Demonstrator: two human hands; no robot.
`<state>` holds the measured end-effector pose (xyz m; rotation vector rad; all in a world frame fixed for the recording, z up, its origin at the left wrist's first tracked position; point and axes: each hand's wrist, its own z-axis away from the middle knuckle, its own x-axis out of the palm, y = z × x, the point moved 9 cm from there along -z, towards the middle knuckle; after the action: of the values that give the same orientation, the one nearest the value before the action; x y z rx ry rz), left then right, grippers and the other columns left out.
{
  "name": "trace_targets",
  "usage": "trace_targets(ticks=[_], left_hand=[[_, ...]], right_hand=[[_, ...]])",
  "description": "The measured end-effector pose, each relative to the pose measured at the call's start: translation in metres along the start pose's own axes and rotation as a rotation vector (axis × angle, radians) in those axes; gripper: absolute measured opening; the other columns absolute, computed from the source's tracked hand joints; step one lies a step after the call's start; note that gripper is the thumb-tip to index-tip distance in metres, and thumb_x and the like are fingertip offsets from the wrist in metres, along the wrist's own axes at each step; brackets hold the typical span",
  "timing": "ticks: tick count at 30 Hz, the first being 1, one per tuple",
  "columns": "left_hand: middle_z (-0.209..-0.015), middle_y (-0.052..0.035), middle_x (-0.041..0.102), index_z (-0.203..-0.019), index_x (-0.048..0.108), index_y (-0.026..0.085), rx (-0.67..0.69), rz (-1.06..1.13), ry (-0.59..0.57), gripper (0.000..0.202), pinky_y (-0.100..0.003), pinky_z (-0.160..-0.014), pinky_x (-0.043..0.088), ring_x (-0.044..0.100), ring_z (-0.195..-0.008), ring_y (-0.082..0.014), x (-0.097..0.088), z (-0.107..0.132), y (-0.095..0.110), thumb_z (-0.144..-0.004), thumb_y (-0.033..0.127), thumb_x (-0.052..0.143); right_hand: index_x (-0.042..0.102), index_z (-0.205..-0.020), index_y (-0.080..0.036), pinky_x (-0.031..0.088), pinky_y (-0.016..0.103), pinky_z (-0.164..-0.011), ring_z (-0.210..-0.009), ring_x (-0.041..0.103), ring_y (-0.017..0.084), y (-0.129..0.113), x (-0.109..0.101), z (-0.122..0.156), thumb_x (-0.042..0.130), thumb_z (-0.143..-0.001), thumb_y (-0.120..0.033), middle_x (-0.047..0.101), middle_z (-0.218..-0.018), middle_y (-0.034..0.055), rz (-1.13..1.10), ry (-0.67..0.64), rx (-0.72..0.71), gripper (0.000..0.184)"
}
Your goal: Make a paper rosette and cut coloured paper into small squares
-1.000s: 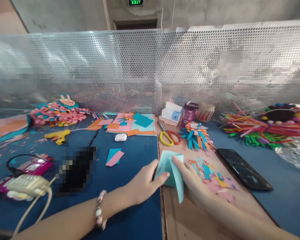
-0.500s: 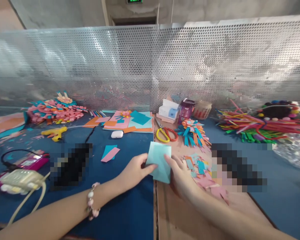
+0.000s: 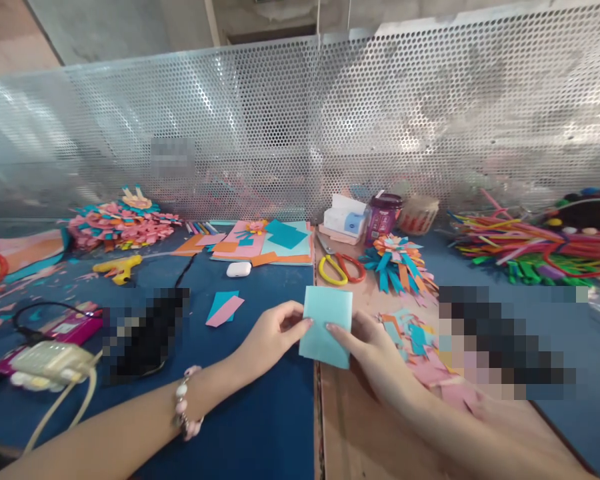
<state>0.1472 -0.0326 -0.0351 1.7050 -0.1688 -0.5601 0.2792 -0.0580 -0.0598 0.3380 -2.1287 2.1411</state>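
Between my two hands is a light blue piece of folded paper (image 3: 326, 340), held up over the seam of the table. My left hand (image 3: 280, 335) pinches its left edge, thumb in front and fingers behind. On the right side my right hand (image 3: 373, 343) grips it the same way, its thumb lying across the front. Left of the paper, a pink paper strip (image 3: 225, 311) rests on a blue paper piece (image 3: 219, 305). Scissors (image 3: 341, 267) with yellow and red handles lie just beyond, beside a blue and orange paper flower (image 3: 394, 260).
Coloured sheets (image 3: 260, 243) and a white case (image 3: 239, 269) lie further back. To the left are a yellow glue gun (image 3: 119, 268) and a power strip with cables (image 3: 50, 363). Paper scraps (image 3: 413, 337) and pipe cleaners (image 3: 515, 247) are at right. A perforated metal screen (image 3: 260, 133) borders the back.
The light blue paper has turned to face me more squarely, and both hands still hold it. My view has shifted slightly. A red-handled thing with fingers now shows at the far left edge.
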Motion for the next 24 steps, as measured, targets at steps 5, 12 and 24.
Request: trace_targets(ticks=[5,12,24], left_hand=[[-0.086,-0.0042,0.065,-0.092,0.061,0.015,-0.007,0.041,-0.019,0.022,-0.026,-0.069,0.048,0.06,-0.077,-0.015,0.003,0.001,0.0,-0.084,0.034,0.057],[-0.085,-0.0043,0.066,-0.09,0.062,0.014,-0.01,0.052,-0.009,0.02,-0.027,-0.069,0.049,0.061,-0.077,-0.0154,0.003,0.001,0.002,-0.083,0.032,0.058],[-0.09,-0.008,0.071,-0.096,0.064,0.014,-0.085,0.09,0.002,0.027,-0.031,-0.071,0.053,0.066,-0.079,-0.019,0.0,0.001,-0.008,-0.08,0.035,0.063]], right_hand=[[0.056,-0.098,-0.019,0.052,0.036,-0.078,-0.097,0.064,0.025,-0.001,0.001,0.001,0.068,-0.078,-0.038,0.067,-0.107,0.0092,0.02,-0.008,-0.012,0.03],[0.055,-0.105,-0.019,0.053,0.037,-0.079,-0.096,0.065,0.024,-0.003,0.004,0.0,0.067,-0.078,-0.039,0.067,-0.106,0.0091,0.06,-0.05,-0.007,0.035],[0.056,-0.105,-0.019,0.054,0.038,-0.077,-0.091,0.065,0.024,-0.003,0.001,0.0,0.067,-0.078,-0.038,0.067,-0.102,0.0079,0.118,-0.009,0.026,0.034]])
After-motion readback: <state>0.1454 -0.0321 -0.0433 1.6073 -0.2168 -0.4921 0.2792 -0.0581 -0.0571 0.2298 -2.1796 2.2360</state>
